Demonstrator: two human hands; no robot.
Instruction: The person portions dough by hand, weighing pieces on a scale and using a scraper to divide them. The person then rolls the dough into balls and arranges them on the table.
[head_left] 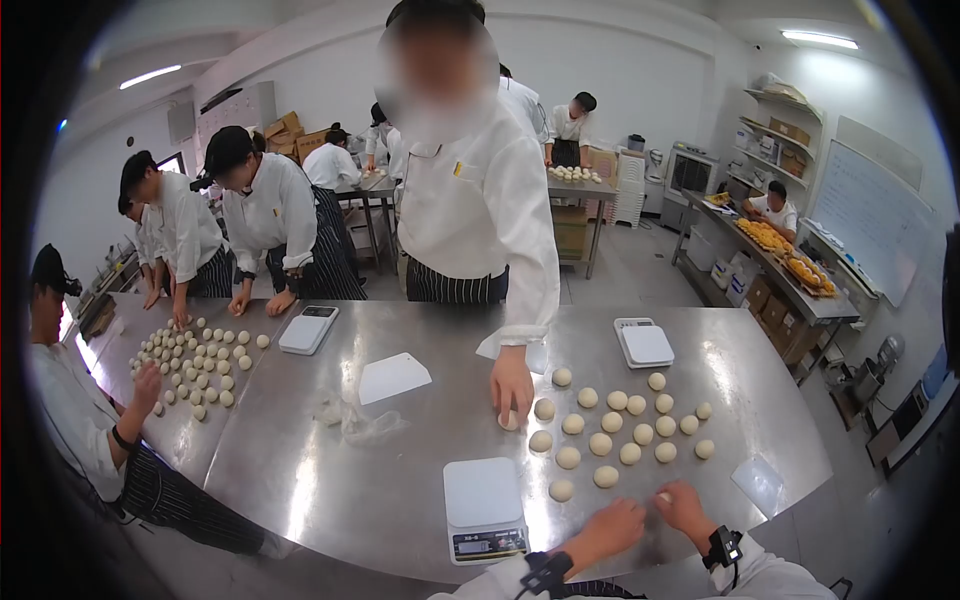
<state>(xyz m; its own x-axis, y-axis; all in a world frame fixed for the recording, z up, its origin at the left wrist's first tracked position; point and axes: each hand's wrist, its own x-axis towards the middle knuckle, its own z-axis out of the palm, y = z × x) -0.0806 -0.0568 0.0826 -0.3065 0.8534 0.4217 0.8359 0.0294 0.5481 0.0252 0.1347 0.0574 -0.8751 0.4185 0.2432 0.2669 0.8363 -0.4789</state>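
Observation:
Near the table's front edge, my left hand [613, 525] rests with its fingers curled in; whatever may be under them is hidden. Close beside it on the right, my right hand [686, 508] has its fingers closed around a small pale dough ball [665, 497], only partly visible. Several round dough balls [605, 477] lie spread on the steel table just beyond my hands. Across the table, a co-worker's hand [512, 380] touches another dough ball [509, 421].
A digital scale [484, 493] stands left of my hands, with a clear plastic sheet [758, 485] to the right. Farther off are a second scale [645, 344], a white scraper [395, 378] and a crumpled plastic bag [365, 422]. Other people work at dough balls [205, 365] on the left.

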